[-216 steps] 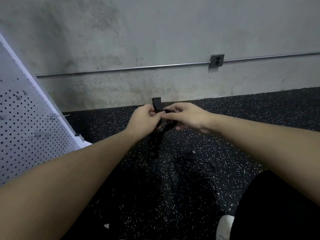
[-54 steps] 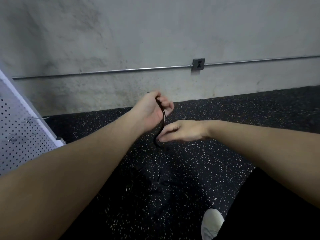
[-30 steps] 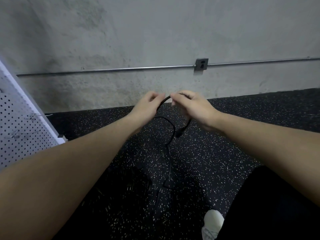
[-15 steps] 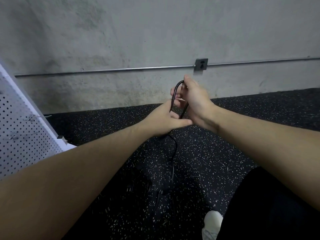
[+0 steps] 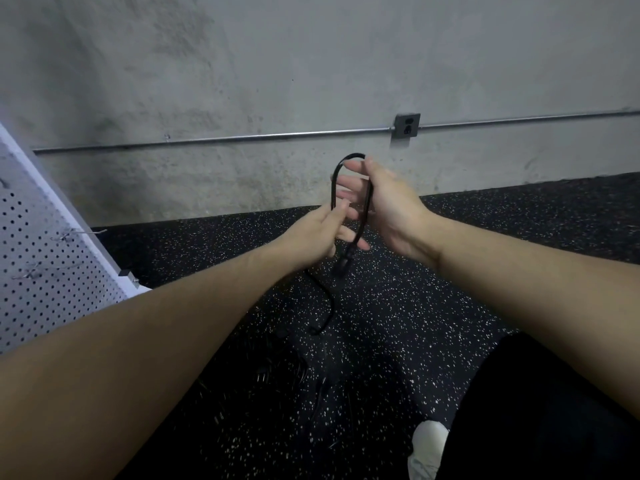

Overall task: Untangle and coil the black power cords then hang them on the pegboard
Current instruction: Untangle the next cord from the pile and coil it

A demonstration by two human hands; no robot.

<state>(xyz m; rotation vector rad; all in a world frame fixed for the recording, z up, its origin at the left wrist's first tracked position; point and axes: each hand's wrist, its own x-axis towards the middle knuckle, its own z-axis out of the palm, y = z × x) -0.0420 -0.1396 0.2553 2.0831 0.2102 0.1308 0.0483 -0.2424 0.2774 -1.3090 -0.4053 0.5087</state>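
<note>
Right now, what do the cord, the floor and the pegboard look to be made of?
Black power cord: looks rubber or plastic jacketed, matte, bending in a smooth loop. Floor: probably rubber matting, black with pale flecks and no shine. Pegboard: white painted panel with regular holes and thin wire hooks; metal or hardboard, I can't tell which.

Looks like a garage or workshop. Bare concrete wall (image 5: 311, 64) with surface conduit (image 5: 242, 137) beyond the hands, speckled rubber floor (image 5: 398, 306) below, pegboard (image 5: 41, 265) left.
</note>
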